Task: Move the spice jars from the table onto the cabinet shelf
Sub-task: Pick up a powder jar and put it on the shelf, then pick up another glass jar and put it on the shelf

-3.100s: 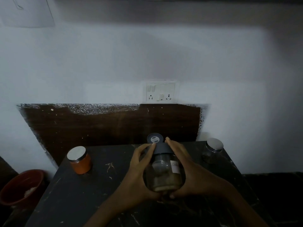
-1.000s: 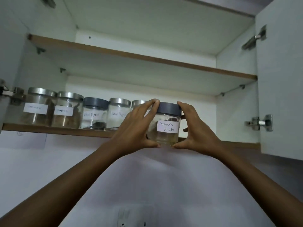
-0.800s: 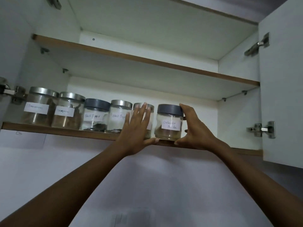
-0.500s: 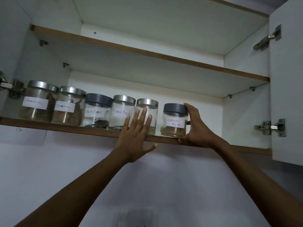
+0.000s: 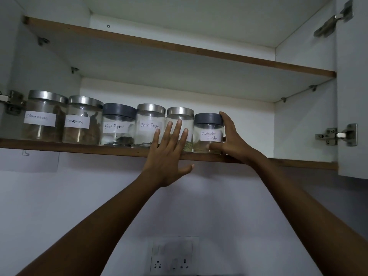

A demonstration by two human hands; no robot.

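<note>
A glass jar with a grey lid, labelled Coriander Powder [image 5: 208,132], stands on the lower cabinet shelf [image 5: 79,149] at the right end of a row of jars. My right hand [image 5: 232,141] grips it from the right, fingers at the lid and thumb near its base. My left hand [image 5: 169,156] is raised flat with fingers spread in front of a steel-lidded jar [image 5: 182,118], partly hiding it. Further left stand two Black Pepper jars [image 5: 150,124] and two Cinnamon jars [image 5: 42,116].
The shelf has free room to the right of the coriander jar. An upper shelf [image 5: 179,47] sits above. The open cabinet door [image 5: 352,96] with hinges hangs at the right. A wall socket [image 5: 172,255] is below on the white wall.
The coriander jar was lifted from the table and set on the shelf. In the last half second my right hand slid it left against the row, and my left hand stayed flat.
</note>
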